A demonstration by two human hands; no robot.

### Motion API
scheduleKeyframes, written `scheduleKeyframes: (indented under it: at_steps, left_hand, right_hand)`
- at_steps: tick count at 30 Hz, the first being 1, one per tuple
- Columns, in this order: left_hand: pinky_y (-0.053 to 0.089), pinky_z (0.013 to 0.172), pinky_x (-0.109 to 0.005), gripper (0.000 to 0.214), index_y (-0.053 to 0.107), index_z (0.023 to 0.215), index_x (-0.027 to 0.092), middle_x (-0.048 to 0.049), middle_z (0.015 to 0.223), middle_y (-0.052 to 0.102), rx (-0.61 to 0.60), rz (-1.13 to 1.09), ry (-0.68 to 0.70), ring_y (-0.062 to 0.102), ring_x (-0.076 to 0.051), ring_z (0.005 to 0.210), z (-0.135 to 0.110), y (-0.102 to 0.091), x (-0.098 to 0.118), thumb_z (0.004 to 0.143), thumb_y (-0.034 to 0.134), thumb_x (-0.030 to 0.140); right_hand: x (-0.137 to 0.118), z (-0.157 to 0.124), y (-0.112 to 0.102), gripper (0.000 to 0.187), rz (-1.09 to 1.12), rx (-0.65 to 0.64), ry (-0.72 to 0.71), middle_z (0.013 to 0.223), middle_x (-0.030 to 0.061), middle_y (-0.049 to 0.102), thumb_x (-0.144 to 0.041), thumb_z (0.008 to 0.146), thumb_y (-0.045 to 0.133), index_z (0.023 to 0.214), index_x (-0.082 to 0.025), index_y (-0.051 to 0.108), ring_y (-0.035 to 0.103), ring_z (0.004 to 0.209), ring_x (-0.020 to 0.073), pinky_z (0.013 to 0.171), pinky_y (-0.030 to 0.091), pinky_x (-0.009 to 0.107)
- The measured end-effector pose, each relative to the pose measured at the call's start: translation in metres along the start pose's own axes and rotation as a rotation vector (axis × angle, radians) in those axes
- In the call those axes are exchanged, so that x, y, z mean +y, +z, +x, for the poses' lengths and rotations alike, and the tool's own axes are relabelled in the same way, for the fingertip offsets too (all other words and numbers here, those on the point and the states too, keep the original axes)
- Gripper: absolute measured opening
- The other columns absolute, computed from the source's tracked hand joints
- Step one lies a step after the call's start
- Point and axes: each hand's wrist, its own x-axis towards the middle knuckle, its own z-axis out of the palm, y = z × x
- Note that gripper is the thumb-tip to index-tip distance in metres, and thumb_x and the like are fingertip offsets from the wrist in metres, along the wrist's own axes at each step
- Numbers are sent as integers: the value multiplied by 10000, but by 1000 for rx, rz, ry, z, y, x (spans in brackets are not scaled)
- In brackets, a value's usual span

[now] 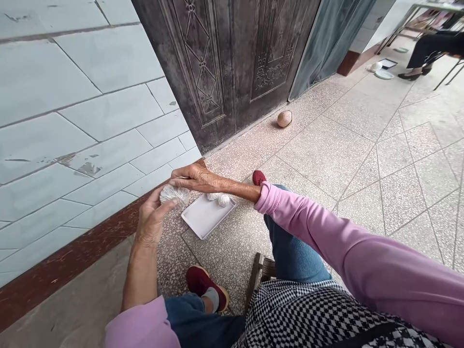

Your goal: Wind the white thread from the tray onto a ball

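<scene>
The left hand cups a white ribbed ball just off the left corner of the tray, the right hand lying on its top, grip unclear; it looks light and crushable, best cradled from underneath.

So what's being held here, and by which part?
A small white ribbed ball: the left hand cups its underside and side, and the right hand lays its fingers on its top.
</scene>
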Motion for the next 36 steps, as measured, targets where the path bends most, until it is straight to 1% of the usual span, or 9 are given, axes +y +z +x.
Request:
scheduleKeyframes:
  at_steps: [3,7,13,19,25,27,30,33,36]
  left_hand:
    - [727,1126,-446,804,948,1266,216,-125,1278,927,-62,-64,-90,857,-403,1312,-7,2,9,593,1221,559]
    - [756,1120,-529,803,954,1273,207,-165,1328,910,-102,-164,-84,853,-433,1277,-13,4,16,582,1218,519]
    - [760,1167,-538,602,904,1171,236,-146,1355,885,-25,-306,-15,824,-426,1359,-16,10,17,658,1144,440]
    - [749,1193,-548,475,756,1023,271,-111,1214,877,152,-344,103,828,-403,1356,-1,5,9,694,1058,433]
    - [726,1033,-452,654,705,1078,281,-46,1158,822,277,-192,141,813,-321,1201,13,-6,-6,602,1142,387]
    - [707,973,-421,736,733,1134,282,-43,1165,826,318,-119,142,804,-311,1153,14,-5,-12,556,1178,382]
    - [695,951,-417,748,781,1175,278,-50,1148,848,244,-41,124,815,-324,1122,11,0,-14,568,1195,416]
    - [693,952,-399,709,845,1182,247,-78,1164,872,71,-71,24,823,-312,1104,3,7,-6,594,1191,438]
    - [690,868,-354,642,880,1129,240,-92,1190,878,-26,-174,-66,810,-295,1075,-6,13,8,588,1181,410]
  right_hand:
    - [8,1,-5,296,45,63,-43,826,-34,628,-211,1293,756,1004,-163,710,556,853,141,780,411,268]
    - [21,4,-1,255,94,101,-72,873,-28,640,-185,1298,689,1046,-150,714,553,861,138,799,430,262]
    - [33,15,10,251,-2,83,-24,897,-25,634,-136,1286,670,1039,-177,666,572,897,153,848,458,269]
    - [27,3,26,407,-279,-55,-1,900,6,657,-149,1273,705,905,-239,555,597,901,200,907,453,328]
    - [11,-5,37,343,-175,-215,-34,895,7,718,-162,1249,755,923,-227,669,651,901,199,903,506,317]
    - [7,-2,30,301,-88,-192,-48,922,10,750,-228,1256,796,964,-214,727,679,937,194,901,527,300]
    - [6,2,12,341,11,-70,-31,906,5,727,-358,1279,839,990,-206,740,648,941,185,854,515,279]
    - [12,2,-5,367,65,60,-50,842,-19,635,-304,1324,747,978,-191,699,570,875,159,796,449,269]
    - [20,2,-12,352,82,108,-79,827,-27,619,-245,1320,718,975,-180,697,540,841,151,777,420,270]
